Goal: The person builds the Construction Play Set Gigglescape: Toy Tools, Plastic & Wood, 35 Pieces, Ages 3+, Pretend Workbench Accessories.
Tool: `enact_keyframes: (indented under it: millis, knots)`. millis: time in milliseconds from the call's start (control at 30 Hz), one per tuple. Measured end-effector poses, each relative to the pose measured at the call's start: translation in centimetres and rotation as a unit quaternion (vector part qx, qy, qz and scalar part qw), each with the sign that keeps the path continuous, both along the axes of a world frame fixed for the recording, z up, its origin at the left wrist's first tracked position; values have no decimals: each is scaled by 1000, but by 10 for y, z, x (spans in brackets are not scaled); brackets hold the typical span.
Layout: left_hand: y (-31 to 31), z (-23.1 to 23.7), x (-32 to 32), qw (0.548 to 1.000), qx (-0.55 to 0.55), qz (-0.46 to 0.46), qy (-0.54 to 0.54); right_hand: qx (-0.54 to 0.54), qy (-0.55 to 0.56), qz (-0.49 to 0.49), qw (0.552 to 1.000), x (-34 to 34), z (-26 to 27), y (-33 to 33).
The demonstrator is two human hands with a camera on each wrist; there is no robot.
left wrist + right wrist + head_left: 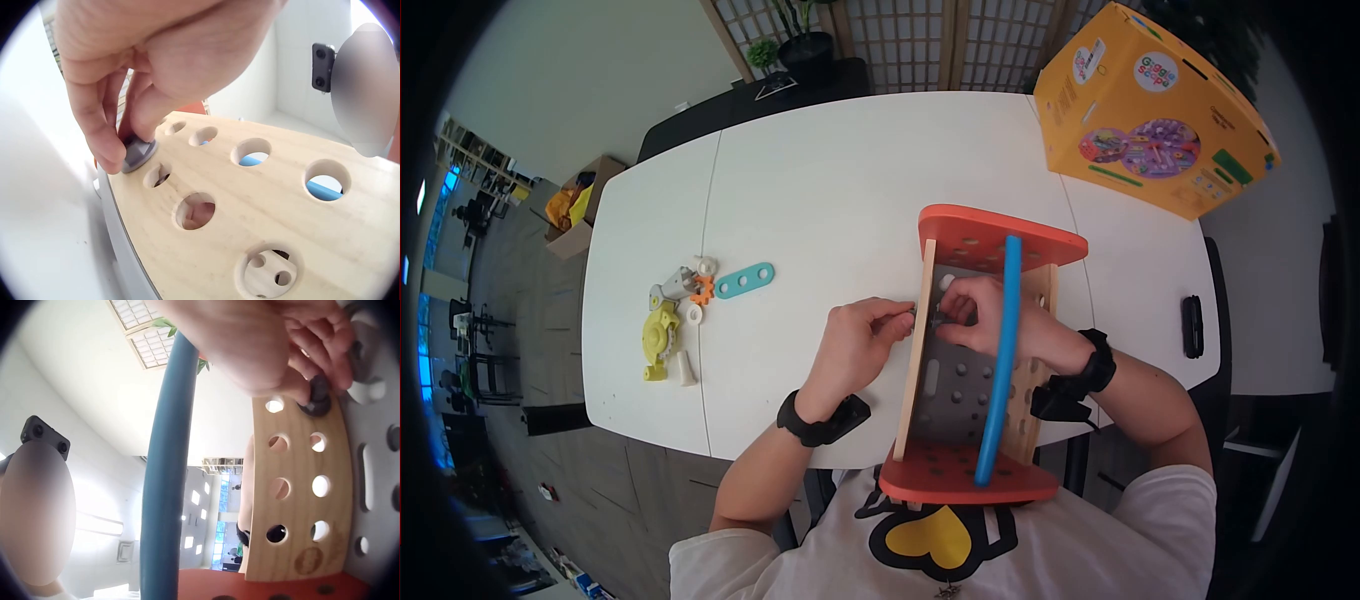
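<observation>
A toy toolbox with red end boards [970, 485], a blue handle bar [1000, 380], a grey base [945, 400] and wooden sides stands before me. My left hand [855, 345] is outside the left wooden side panel [300, 231]. Its thumb and fingers pinch a grey disc-shaped toy fastener [140, 155] against a hole near the panel's edge. Reaching under the handle bar, my right hand [1040, 330] works inside the box. Its fingertips pinch a dark grey round toy fastener [315, 403] on the inner face of that panel. The shafts are hidden.
On the white table [820, 180], a teal strip with holes [745, 281], an orange gear [703, 290], a yellow-green toy piece [662, 335] and a white screw [685, 368] lie to the left. A yellow box [1160, 110] stands back right, with a black case [1192, 327] nearer.
</observation>
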State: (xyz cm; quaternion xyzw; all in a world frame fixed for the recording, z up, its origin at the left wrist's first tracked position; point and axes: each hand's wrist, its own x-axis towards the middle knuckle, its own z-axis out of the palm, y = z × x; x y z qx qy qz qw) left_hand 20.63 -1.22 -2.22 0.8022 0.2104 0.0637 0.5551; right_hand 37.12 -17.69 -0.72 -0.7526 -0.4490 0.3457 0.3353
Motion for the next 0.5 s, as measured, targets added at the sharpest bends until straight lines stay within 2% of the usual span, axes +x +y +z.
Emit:
enact_keyframes:
  millis: [33,133,233,333,433,500]
  knots:
    - [-1,1,0,1000,3,2,0,-14,-2,2,1000,0,3,1]
    - [-2,2,1,1000,6,5,2,-154,-28,52,986,5,18,11]
    - [-3,5,1,1000,1,2,5,-68,85,-45,993,5,-10,10]
    - [-2,6,1,1000,5,-2,5,-58,61,-51,995,3,7,5]
    - [-2,2,0,1000,2,-1,-6,15,40,-29,999,5,-9,1]
    - [-3,2,0,1000,4,1,-11,-30,32,11,999,9,-6,2]
